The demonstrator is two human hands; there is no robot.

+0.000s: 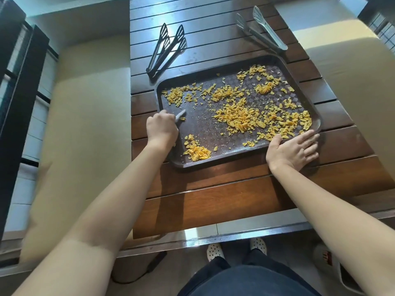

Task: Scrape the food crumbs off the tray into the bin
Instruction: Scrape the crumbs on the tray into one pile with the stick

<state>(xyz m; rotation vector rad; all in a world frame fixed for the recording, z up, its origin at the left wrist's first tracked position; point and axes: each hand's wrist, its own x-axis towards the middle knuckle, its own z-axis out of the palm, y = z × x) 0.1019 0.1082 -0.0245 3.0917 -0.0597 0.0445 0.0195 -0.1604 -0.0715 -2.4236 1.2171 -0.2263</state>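
Centre-left of the frame: left hand (162, 127) grips a small pale scraper (180, 115), its blade pointing right toward scattered orange-yellow food crumbs (241, 118). These lie rightward on the dark brown, checker-textured rectangular plastic tray (168, 155), long axis left-right. Lower right: right hand (292, 149), fingers flat, steadies the tray's rim. No bin visible.

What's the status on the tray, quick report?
Left hand grips a small scraper on the tray; right hand flat on its near right edge. Yellow crumbs still spread. No bin visible.
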